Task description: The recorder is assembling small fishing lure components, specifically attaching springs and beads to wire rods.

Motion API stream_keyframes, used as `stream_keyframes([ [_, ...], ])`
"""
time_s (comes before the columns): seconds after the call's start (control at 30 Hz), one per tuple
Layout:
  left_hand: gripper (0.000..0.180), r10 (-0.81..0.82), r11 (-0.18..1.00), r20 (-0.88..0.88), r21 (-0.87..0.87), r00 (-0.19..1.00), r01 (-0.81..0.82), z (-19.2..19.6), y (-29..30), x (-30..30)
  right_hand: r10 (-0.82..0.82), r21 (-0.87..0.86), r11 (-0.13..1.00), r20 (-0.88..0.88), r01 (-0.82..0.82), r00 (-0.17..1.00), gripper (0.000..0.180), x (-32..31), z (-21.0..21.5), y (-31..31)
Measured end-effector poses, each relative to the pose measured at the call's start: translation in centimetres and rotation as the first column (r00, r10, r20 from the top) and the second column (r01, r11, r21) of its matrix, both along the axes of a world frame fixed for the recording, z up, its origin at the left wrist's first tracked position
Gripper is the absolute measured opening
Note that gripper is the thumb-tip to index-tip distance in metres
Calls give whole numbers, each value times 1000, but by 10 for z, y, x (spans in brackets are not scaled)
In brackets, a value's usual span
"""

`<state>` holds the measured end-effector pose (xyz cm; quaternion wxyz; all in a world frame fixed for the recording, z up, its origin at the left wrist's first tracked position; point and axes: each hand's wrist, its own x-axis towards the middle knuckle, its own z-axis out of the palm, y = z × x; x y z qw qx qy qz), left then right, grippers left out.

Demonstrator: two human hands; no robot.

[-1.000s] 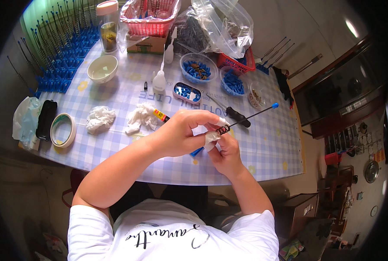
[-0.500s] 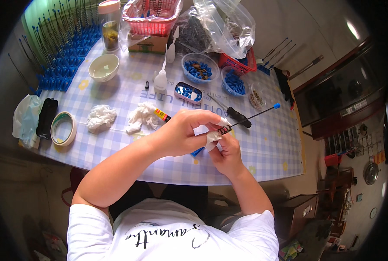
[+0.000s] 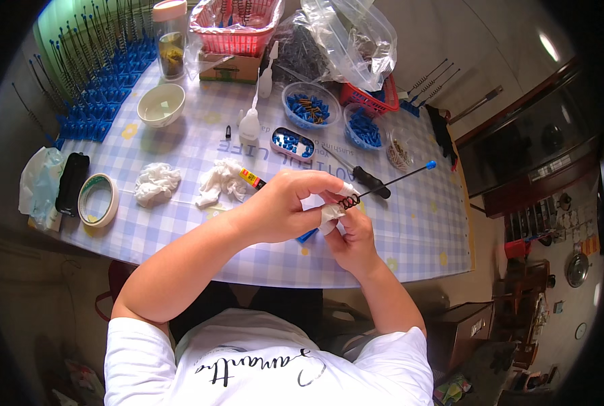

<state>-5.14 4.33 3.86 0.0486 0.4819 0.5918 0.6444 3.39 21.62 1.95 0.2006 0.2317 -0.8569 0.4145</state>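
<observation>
Both hands meet above the near middle of the table around a thin black rod with a coiled spring (image 3: 349,201) and a blue tip (image 3: 430,165). My left hand (image 3: 285,206) pinches the spring end between thumb and finger, whose tips wear white wraps. From below, my right hand (image 3: 353,245) closes on the same end, its fingers partly hidden. The rod slants up to the right. A bit of a blue piece (image 3: 307,236) shows under my hands; whether it joins the rod I cannot tell. Beside my left hand lies a yellow-and-red glue tube (image 3: 251,178).
A black-handled screwdriver (image 3: 372,182) lies just beyond the hands. Farther back are tubs of blue parts (image 3: 309,108), (image 3: 364,128), squeeze bottles (image 3: 249,125) and a bowl (image 3: 161,106). Crumpled tissues (image 3: 158,184) and a tape roll (image 3: 99,200) lie left. Finished-looking rods in blue bases (image 3: 89,115) stand far left.
</observation>
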Motion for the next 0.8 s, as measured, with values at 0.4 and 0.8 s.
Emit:
stream_keyframes([
  [0.4, 29, 0, 1000, 22, 10, 1000, -1, 0, -2, -1, -27, 12, 1000, 38, 26, 999, 39, 0, 3, -2],
  [0.8, 29, 19, 1000, 22, 8, 1000, -19, -2, -1, 0, -20, 25, 999, 56, 19, 998, 31, -1, 4, 2],
])
